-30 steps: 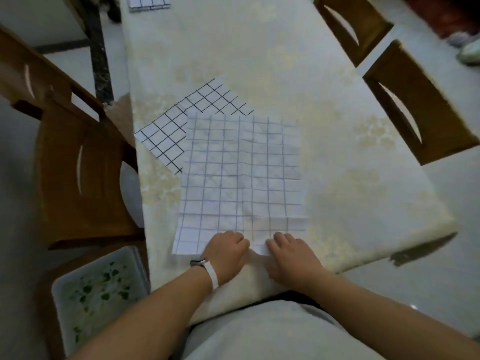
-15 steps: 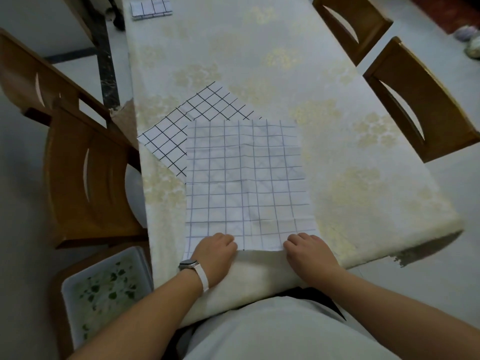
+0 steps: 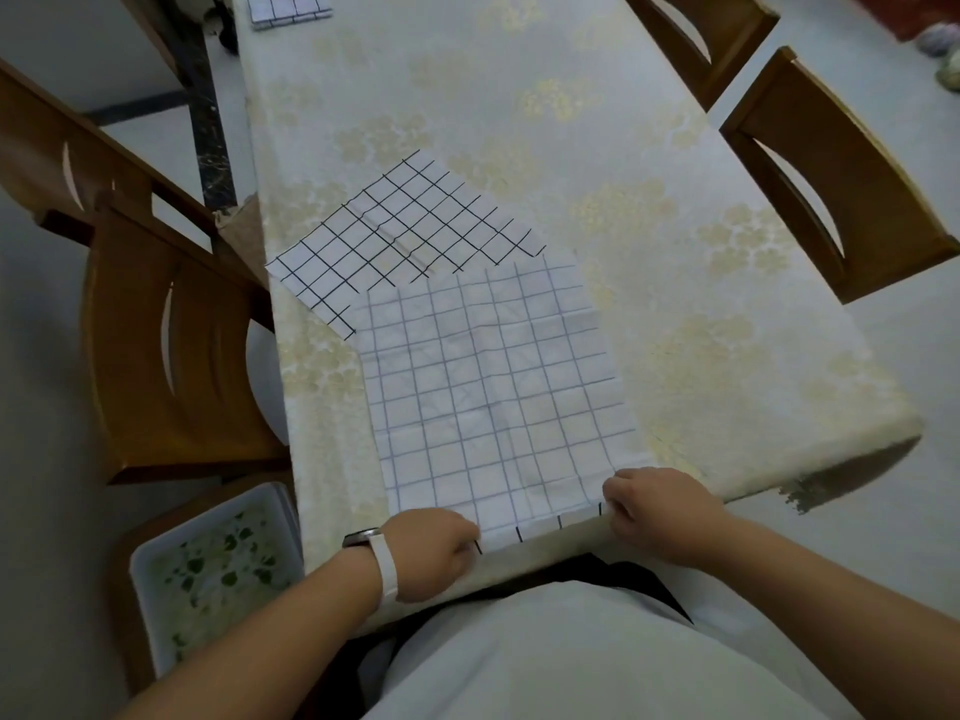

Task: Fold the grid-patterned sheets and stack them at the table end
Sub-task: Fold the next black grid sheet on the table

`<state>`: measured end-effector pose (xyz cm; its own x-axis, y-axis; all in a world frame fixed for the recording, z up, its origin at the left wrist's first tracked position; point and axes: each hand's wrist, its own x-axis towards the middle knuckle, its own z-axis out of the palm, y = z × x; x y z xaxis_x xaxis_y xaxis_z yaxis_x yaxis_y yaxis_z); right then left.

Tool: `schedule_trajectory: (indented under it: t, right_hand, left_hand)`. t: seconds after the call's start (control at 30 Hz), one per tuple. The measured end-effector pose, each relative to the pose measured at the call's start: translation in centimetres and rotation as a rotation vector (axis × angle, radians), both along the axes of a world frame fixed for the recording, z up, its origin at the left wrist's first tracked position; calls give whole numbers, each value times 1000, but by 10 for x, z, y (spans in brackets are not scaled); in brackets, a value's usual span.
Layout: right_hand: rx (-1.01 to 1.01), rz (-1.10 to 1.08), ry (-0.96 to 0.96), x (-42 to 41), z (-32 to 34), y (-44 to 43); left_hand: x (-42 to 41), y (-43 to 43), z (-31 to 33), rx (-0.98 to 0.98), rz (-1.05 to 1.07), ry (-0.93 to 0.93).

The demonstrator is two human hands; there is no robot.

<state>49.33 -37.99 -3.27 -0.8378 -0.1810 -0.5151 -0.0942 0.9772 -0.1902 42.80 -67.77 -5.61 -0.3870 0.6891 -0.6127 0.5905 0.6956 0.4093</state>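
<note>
It looks like a home dining room: a long table (image 3: pixel 571 122) under a cream, gold-flowered cloth, brown wooden chairs (image 3: pixel 831 184) with curved slotted backs along both sides, and a pale smooth floor (image 3: pixel 909 387).

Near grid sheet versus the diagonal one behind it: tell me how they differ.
The near sheet shows faint grey lines; the far sheet shows bold black ones. The near sheet lies square-on, the far sheet diagonal. The left hand and right hand grip the near sheet's edge; neither touches the far sheet. Both are white, gridded and spread flat.
</note>
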Motion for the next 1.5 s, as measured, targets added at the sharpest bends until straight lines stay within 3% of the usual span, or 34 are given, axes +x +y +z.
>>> schedule_trajectory:
  t: [0.13, 0.23, 0.53, 0.67, 1.1, 1.5]
  right_hand:
    - [-15, -16, -94, -4, 21, 7]
    - [-16, -14, -15, -12, 40, 8]
    - [55, 11, 333, -58, 89, -5]
    - [96, 15, 407, -97, 91, -7]
    - [45, 63, 243, -249, 42, 10]
    - [83, 149, 164, -328, -26, 17]
  left_hand:
    - [-3, -1, 22, 99, 113, -79]
    - [-15, -3, 45, 189, 204, -37]
    - [-66, -8, 93, 269, 283, 373]
    - [-91, -1, 96, 222, 330, 452]
    - [-208, 28, 49, -11, 498, 381]
    - [-279, 41, -8, -180, 424, 435]
